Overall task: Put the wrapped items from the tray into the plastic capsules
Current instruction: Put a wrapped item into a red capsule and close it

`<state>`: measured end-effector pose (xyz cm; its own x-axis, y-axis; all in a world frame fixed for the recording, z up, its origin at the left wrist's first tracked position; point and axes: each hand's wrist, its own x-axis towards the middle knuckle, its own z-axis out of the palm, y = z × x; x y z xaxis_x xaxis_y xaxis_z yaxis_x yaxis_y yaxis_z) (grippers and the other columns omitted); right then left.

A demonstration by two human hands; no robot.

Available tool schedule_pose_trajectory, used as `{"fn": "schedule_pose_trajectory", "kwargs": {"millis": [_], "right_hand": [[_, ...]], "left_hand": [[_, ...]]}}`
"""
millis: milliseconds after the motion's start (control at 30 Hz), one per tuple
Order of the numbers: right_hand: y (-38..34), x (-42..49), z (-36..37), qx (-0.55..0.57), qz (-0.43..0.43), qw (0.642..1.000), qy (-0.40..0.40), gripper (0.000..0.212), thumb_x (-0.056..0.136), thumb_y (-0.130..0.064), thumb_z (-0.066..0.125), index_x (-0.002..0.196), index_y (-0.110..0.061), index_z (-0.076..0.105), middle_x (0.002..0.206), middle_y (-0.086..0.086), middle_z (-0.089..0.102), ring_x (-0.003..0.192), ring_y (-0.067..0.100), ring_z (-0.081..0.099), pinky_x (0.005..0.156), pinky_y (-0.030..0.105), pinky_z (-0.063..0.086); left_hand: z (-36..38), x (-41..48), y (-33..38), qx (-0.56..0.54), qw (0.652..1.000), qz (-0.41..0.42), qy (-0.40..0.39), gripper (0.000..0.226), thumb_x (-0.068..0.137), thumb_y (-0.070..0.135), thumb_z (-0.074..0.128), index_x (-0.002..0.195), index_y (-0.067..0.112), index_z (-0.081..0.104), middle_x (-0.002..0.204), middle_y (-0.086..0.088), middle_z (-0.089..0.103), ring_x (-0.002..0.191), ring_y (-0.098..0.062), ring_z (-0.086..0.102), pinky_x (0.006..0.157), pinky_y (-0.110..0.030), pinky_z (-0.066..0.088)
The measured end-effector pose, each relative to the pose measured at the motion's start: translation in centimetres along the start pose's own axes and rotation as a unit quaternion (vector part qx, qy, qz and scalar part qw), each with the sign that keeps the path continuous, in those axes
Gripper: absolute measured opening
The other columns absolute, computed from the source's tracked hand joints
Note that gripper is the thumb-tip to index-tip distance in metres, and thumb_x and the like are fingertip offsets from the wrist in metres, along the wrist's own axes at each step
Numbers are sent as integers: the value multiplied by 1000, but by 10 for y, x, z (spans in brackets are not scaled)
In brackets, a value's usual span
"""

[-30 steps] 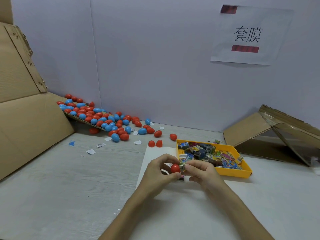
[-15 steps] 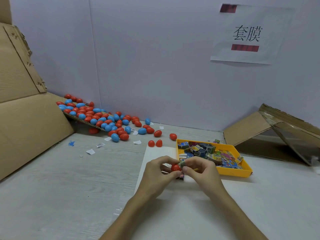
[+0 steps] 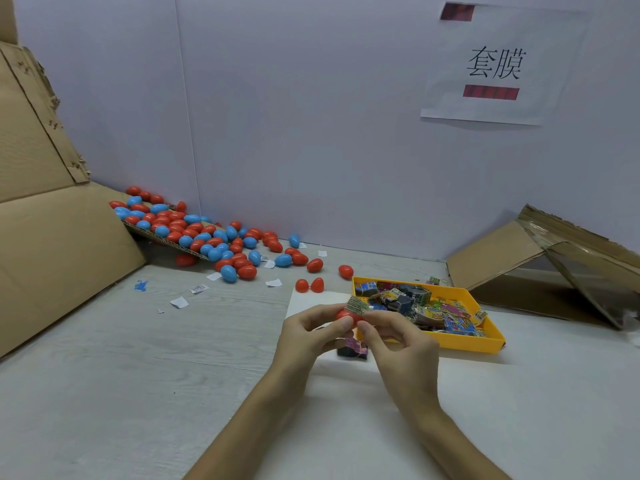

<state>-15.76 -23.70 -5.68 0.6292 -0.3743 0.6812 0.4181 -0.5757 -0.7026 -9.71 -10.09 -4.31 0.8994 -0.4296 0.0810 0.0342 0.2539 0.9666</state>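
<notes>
My left hand (image 3: 308, 336) pinches a red plastic capsule (image 3: 346, 317) above the white sheet in front of me. A wrapped item (image 3: 358, 304) sticks out of the capsule's top, and my right hand (image 3: 398, 344) pinches at it from the right. Another dark wrapped item (image 3: 351, 349) lies on the sheet just under my hands. The yellow tray (image 3: 485, 342) to the right holds several colourful wrapped items (image 3: 426, 306).
A pile of red and blue capsules (image 3: 207, 237) spills from a cardboard flap at the back left; an open red capsule (image 3: 310, 285) lies near the tray. Cardboard (image 3: 52, 237) stands at left, a folded cardboard piece (image 3: 554, 261) at right. Paper scraps (image 3: 180, 302) dot the table.
Both hands have stayed together over the sheet and lifted slightly; the wrapped item now pokes up more from the red capsule's top.
</notes>
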Motion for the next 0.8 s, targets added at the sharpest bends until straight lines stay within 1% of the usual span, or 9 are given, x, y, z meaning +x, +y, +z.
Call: {"fn": "schedule_pose_trajectory", "kwargs": {"millis": [33, 100, 167, 233, 333, 467, 633, 800], "right_hand": [[-1, -1, 1, -14, -19, 1000, 5, 23, 78, -23, 76, 99, -32, 71, 88, -22, 72, 81, 1, 70, 71, 16, 56], [-1, -2, 3, -49, -61, 997, 14, 32, 76, -19, 80, 106, -22, 72, 96, -17, 71, 85, -1, 69, 74, 13, 54], [0, -4, 4, -72, -86, 994, 19, 38, 74, -21, 82, 110, -15, 73, 99, -12, 71, 88, -1, 68, 77, 11, 53], [0, -5, 4, -80, -94, 992, 22, 41, 74, -25, 80, 113, -14, 71, 103, -13, 69, 93, 0, 67, 80, 10, 52], [1, -6, 3, -91, -107, 989, 33, 39, 74, -24, 80, 111, -15, 71, 105, -14, 67, 99, -1, 64, 86, 13, 51], [2, -4, 3, -97, -112, 988, 47, 35, 74, -18, 83, 106, -13, 73, 108, -5, 69, 107, 1, 62, 92, 17, 50], [1, -6, 5, -89, -116, 988, 40, 35, 74, -22, 79, 107, -10, 73, 109, -5, 69, 108, 0, 61, 94, 13, 47], [4, -6, 5, -90, -130, 986, 47, 31, 75, -18, 78, 104, -9, 72, 107, -6, 67, 107, 0, 61, 94, 13, 47]], "left_hand": [[0, 0, 0, -9, 1000, -5, -1, 30, 76, 29, 77, 104, 19, 76, 103, 0, 76, 97, -17, 73, 74, -21, 56], [0, 1, 1, -47, 999, -14, -12, 37, 72, 32, 77, 105, 16, 76, 106, -2, 76, 101, -16, 71, 80, -23, 56], [0, 0, 2, -100, 994, -31, -22, 41, 71, 28, 77, 108, 11, 76, 110, -7, 74, 103, -18, 71, 82, -25, 56], [0, -1, 3, -142, 988, -51, -30, 37, 73, 23, 76, 107, 9, 76, 111, -10, 74, 103, -18, 71, 79, -22, 57], [2, -2, 2, -183, 979, -72, -51, 27, 74, 18, 75, 100, 12, 79, 112, -11, 74, 103, -18, 71, 77, -21, 56], [3, -4, 1, -222, 969, -90, -68, 28, 74, 15, 75, 101, 14, 79, 114, -11, 73, 104, -17, 71, 78, -21, 56], [4, -4, -2, -267, 954, -114, -72, 30, 75, 11, 74, 104, 8, 77, 113, -13, 72, 103, -20, 71, 79, -24, 58], [4, -3, -3, -281, 948, -130, -73, 27, 74, 8, 74, 100, 7, 78, 113, -16, 72, 105, -23, 71, 77, -24, 58]]}}
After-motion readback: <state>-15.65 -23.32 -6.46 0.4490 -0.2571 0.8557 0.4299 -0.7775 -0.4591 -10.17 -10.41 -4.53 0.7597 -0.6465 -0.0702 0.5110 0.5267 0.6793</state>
